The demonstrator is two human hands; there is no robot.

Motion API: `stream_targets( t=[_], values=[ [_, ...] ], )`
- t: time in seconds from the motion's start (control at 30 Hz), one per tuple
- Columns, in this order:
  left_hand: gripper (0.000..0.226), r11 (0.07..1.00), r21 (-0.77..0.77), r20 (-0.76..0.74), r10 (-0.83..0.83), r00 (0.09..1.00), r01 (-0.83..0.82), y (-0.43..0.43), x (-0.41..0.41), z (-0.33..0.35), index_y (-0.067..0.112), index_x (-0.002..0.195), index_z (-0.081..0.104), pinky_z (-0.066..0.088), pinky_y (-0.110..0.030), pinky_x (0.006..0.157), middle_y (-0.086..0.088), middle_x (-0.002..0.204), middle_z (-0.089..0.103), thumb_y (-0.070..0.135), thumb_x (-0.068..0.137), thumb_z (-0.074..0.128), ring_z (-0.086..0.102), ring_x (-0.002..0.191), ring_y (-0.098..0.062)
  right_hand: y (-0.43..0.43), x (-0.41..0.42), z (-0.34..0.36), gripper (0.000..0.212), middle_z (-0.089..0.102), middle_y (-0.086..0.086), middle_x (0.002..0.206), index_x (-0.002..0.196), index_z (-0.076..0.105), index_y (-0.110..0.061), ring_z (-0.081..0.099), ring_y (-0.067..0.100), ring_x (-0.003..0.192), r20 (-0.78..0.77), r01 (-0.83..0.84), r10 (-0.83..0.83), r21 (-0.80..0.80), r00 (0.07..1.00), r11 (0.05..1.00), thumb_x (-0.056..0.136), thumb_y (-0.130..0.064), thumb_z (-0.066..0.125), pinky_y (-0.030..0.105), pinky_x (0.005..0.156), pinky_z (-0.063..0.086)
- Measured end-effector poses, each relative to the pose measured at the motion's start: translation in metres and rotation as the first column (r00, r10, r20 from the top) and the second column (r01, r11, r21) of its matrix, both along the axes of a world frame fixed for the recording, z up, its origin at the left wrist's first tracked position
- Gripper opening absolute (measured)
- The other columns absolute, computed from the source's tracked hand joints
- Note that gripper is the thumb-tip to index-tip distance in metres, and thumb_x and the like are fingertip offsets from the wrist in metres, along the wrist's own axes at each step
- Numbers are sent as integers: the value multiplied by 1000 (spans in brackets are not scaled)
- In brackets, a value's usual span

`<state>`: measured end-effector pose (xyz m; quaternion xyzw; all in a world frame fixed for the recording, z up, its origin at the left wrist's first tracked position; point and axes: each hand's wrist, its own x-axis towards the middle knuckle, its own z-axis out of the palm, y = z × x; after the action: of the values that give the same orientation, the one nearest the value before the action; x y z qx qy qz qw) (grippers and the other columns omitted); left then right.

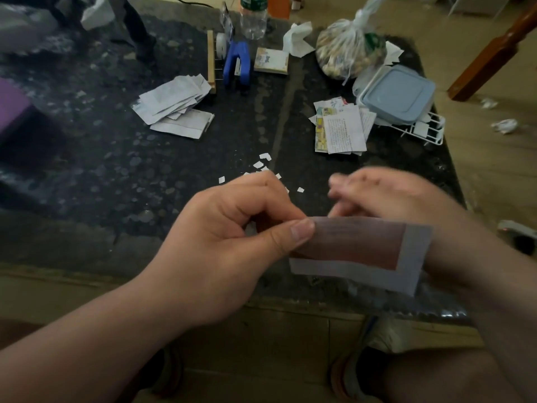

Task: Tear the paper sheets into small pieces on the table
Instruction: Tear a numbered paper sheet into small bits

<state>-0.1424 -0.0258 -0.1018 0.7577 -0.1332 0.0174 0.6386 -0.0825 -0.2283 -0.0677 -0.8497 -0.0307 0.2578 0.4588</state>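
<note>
The left hand (pixel 232 237) pinches the paper sheet (pixel 363 251) by its left edge, above the table's (pixel 116 175) near edge. The blurred right hand (pixel 386 193) hovers at the sheet's far edge, and its grip cannot be told. It would do best to pinch close beside the left thumb, so the scraps match the small pieces (pixel 263 164) just beyond.

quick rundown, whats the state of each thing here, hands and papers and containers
left hand: pinches the paper sheet at its left edge, thumb on top
right hand: blurred behind the sheet, grip unclear
paper sheet: held above the table near edge, mostly whole
paper scraps: few, scattered on the table
printed sheets: stacked flat on the table
plastic bag: knotted shut
blue-lidded container: lid on
</note>
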Motion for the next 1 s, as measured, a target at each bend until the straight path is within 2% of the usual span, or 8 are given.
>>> stream_targets(
  t=[0.1,0.17,0.27,0.37,0.47,0.53,0.7,1.0],
  values=[
    [17,996,-72,-173,47,984,-60,-2,1,-2,25,70,72,45,-21,72,9,73,61,21,87,72,58,73,-8,-8,3,6,50,75,2,98,93,73,-32,71,20,91,251,-42,-5,182,968,982,75,-77,61,52,85,56],
    [21,986,-129,-327,60,943,-108,-5,1,-4,23,67,72,46,-27,79,8,70,62,27,87,66,58,75,-9,-9,-6,9,44,74,-2,100,96,73,-31,70,18,96,298,-163,91,227,950,960,78,-70,63,39,84,56],
    [26,962,-208,-470,58,881,-175,-9,1,-11,15,71,73,46,-44,84,-5,73,63,33,87,66,57,78,-22,-3,-18,1,22,69,-17,96,101,69,-35,67,6,95,462,-220,183,27,868,975,82,-45,75,16,76,53],
    [23,966,-183,-504,65,861,-180,-9,1,-16,15,78,78,53,-52,92,-8,82,72,34,89,69,64,85,-27,0,-17,-8,27,68,-16,94,104,68,-34,67,4,90,469,-150,122,24,875,988,80,-25,76,17,71,55],
    [14,972,-152,-533,72,843,-179,-8,1,-15,14,85,81,58,-39,83,-9,89,78,22,92,72,72,87,-22,-3,-12,-12,29,68,-13,94,106,68,-33,66,5,92,516,-106,96,-11,851,994,82,-20,78,18,76,56],
    [14,957,-194,-604,57,795,-217,-9,1,-14,12,90,82,56,-34,80,-10,95,79,19,90,69,74,90,-23,-2,-11,-13,27,63,-14,109,109,69,-27,56,3,106,658,-83,172,-164,733,983,84,-25,78,13,91,46],
    [49,801,-466,-789,-184,587,-376,-10,6,-9,-4,119,72,51,-42,96,-18,116,73,36,95,56,66,100,-26,13,-18,-13,26,62,1,104,91,75,-13,50,22,104,801,-130,355,-335,482,933,83,-38,78,35,89,41],
    [80,590,-731,-671,-525,524,-344,7,7,0,-4,135,62,33,-49,121,-20,142,61,63,96,43,56,136,-32,23,-14,-26,13,67,4,87,87,77,-8,56,27,86,815,-145,376,-349,441,926,94,-16,70,42,76,45]
  ],
)
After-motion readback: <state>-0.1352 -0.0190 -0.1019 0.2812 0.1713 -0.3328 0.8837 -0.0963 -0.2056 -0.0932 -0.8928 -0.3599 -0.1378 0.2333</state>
